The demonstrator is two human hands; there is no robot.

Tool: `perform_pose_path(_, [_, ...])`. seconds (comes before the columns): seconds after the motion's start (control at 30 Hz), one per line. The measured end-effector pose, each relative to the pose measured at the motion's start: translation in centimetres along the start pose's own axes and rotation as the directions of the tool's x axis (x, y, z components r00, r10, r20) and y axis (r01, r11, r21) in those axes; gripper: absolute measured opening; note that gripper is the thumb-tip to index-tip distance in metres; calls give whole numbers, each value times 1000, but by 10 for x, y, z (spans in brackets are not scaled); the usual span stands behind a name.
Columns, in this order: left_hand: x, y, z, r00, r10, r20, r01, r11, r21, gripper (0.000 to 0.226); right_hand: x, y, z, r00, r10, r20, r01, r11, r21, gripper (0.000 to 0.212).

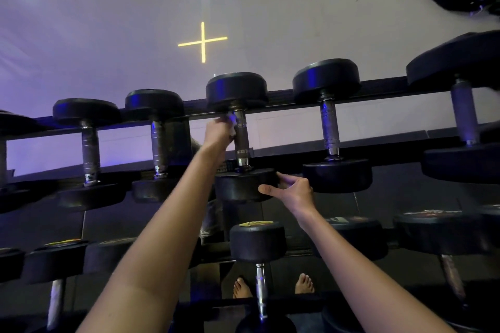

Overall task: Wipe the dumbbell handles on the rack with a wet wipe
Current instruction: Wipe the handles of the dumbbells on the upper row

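Observation:
A row of black dumbbells lies across the upper tier of the rack (378, 90). My left hand (217, 131) grips a white wet wipe (232, 123) and holds it against the far end of the metal handle (241, 140) of the middle dumbbell. My right hand (293, 188) rests on the near black head (243, 185) of that same dumbbell, with thumb and fingers spread along its right side. Much of the wipe is hidden inside my left hand.
Neighbouring dumbbells sit close on both sides, with handles at left (159, 147) and right (330, 127). A lower tier holds more dumbbells, one (258, 242) just below my arms. My bare feet (242, 288) show on the dark floor. A yellow cross (203, 42) marks the pale floor beyond.

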State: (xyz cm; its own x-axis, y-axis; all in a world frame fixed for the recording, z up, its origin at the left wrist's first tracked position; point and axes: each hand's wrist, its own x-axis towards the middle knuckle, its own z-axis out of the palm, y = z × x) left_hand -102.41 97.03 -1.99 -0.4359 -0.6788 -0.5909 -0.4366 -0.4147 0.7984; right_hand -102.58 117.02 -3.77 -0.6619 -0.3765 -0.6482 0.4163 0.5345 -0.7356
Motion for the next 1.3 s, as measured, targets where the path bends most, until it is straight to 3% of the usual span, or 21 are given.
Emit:
perform_pose_path(0.13, [-21,-36,-1,999,39,-7,-33,923,384,31,-7,-2,3,1000,-20,-13,20,1000,-8,74])
perform_pose_path(0.23, [-42,-40,-13,994,81,74,-109,757,644,18,-15,-1,10,997,-47,-59,42,997,-71,73])
perform_pose_path(0.3, [-57,-37,-21,983,142,115,-181,664,725,21,-21,-1,16,996,-51,-77,40,990,-138,72])
perform_pose_path(0.37, [-68,-35,-29,977,169,131,-211,663,718,18,-30,-4,19,996,-60,-62,43,968,-247,68])
perform_pose_path(0.5, [-77,-23,-38,958,167,235,-264,833,486,5,-53,-21,11,993,-117,-19,104,938,-330,46])
perform_pose_path(0.63, [-92,-13,-30,951,138,276,-205,950,234,18,-68,-38,-8,975,-214,-65,177,916,-359,29])
perform_pose_path(0.8, [-105,-8,-1,931,225,286,-274,951,142,12,-75,-54,-46,931,-359,-67,291,840,-457,31])
perform_pose_path(0.9, [-115,-5,25,931,212,296,-241,968,66,13,-71,-58,-75,913,-402,-63,322,808,-494,27])
perform_pose_path(1.07, [-134,1,83,946,178,272,-197,979,45,17,-47,-58,-134,884,-467,-5,397,758,-517,25])
perform_pose_path(1.2, [-144,3,126,961,196,198,-231,957,176,21,-25,-54,-174,876,-480,54,439,743,-505,23])
perform_pose_path(1.3, [-147,5,150,942,304,141,-334,883,328,15,-11,-47,-189,881,-460,108,450,747,-490,23])
